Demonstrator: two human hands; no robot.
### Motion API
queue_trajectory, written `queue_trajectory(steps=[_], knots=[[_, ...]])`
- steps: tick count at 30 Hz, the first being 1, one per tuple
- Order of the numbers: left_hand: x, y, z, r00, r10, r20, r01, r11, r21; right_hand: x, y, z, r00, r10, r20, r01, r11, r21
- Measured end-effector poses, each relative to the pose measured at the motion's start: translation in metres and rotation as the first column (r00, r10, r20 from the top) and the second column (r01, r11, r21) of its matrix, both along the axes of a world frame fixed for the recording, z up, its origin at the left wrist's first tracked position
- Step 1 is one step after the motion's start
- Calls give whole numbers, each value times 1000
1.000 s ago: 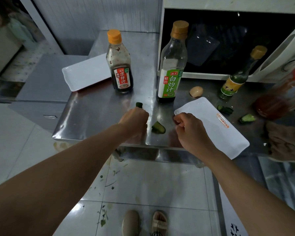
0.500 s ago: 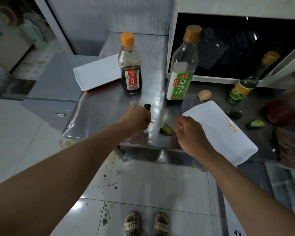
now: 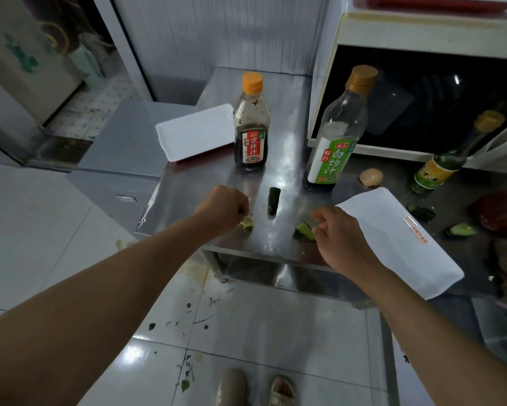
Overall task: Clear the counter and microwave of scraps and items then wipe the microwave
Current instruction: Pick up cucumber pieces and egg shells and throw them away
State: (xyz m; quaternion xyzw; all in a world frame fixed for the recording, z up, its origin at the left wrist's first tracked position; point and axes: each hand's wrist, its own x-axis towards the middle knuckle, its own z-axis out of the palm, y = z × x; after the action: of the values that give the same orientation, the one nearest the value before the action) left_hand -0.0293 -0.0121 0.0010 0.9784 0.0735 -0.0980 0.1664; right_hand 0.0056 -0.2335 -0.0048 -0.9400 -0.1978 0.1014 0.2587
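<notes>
Left grip: the left hand (image 3: pixel 221 210) is curled closed over the near edge of the counter (image 3: pixel 188 189), and a thin stick or stem shows from between its fingers; I cannot tell exactly what it is. A pale cucumber scrap (image 3: pixel 246 224) lies just under this hand, touching or nearly touching it.

Right grip: the right hand (image 3: pixel 338 235) has loosely curled fingers, and the fingertips (image 3: pixel 316 227) are at a green cucumber piece (image 3: pixel 304 230). Whether they already pinch it, I cannot tell.

Other scraps: a dark cucumber end (image 3: pixel 273 200) stands between the two hands, a little farther back. More green pieces (image 3: pixel 460 230) lie on the far right, beyond the white tray (image 3: pixel 407 244), and an eggshell (image 3: pixel 371 177) lies near the tall green-label bottle (image 3: pixel 337 133).

Microwave: the microwave (image 3: pixel 422 92) stands open behind the bottles (its wiping is, in my judgement, not begun).

Handling: the cucumber pieces are probably light, wet and a little slippery on steel. It is better to pinch each one by the firm skin side, or to slide it to the counter edge into a cupped palm. The eggshell is fragile and will crush under a hard pinch.

Bottles: the brown sauce bottle (image 3: pixel 251 124) looks smooth, so take it around the body, not the cap.
</notes>
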Motion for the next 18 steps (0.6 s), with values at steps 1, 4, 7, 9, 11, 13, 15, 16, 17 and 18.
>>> queue_trajectory(steps=[1,4,7,9,11,13,15,16,17,18], knots=[[1,0,-5,1000,6,3,-6,1000,4,1,-1,-1,1000,1,1,-1,1000,0],[5,-2,-16,1000,2,15,-3,1000,19,4,-4,-4,1000,-5,0,5,1000,-9],[5,-2,-23,1000,-10,-3,10,1000,29,7,-6,-7,1000,-10,-6,10,1000,-8],[3,-1,-25,1000,-12,-13,12,1000,23,8,-7,-9,1000,-8,-6,8,1000,-7],[2,-1,-26,1000,-7,-21,8,1000,13,8,-7,-11,1000,-8,-6,8,1000,-7],[1,0,-27,1000,7,-26,-7,1000,-9,7,-6,-12,1000,-13,-8,13,1000,-5],[0,0,-27,999,23,-25,-24,999,-28,7,-6,-14,1000,-19,-8,19,1000,3],[-1,-1,-27,999,28,-25,-28,999,-37,7,-6,-14,1000,-22,-8,22,1000,5],[-1,-1,-26,999,31,-26,-32,998,-49,7,-6,-15,1000,-23,-8,23,1000,5],[-2,-2,-25,999,35,-30,-37,997,-64,8,-6,-15,1000,-24,-9,24,1000,5]])
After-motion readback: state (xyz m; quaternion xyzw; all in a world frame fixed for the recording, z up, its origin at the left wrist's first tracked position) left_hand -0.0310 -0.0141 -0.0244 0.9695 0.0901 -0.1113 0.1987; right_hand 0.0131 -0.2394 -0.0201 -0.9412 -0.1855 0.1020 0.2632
